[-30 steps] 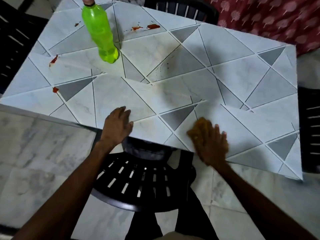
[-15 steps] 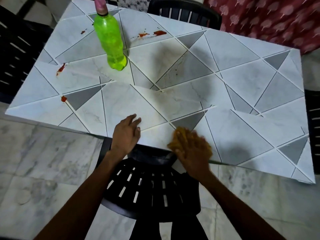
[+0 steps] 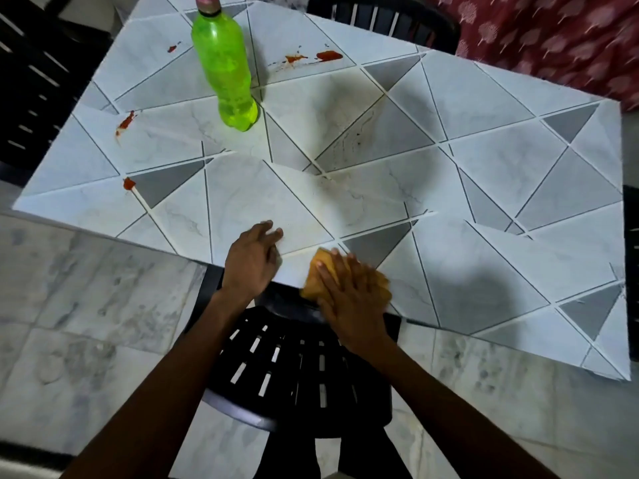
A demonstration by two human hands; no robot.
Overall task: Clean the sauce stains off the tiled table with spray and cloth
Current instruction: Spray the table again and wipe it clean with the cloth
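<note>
My right hand (image 3: 349, 299) presses the orange cloth (image 3: 320, 276) at the table's (image 3: 484, 202) near edge, fingers (image 3: 342, 274) straight, slightly apart. The cloth seemingly lies lengthwise beneath them, corner poking past the fingertips. My left hand (image 3: 252, 261) rests loosely beside it.

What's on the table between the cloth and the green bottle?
Head view: only bare tile between cloth and green bottle; red stains lie off that line.

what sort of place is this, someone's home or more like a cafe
Most likely a home dining area: a tiled table with black plastic chairs around it, a marble floor, and red patterned fabric behind the far side.
</note>
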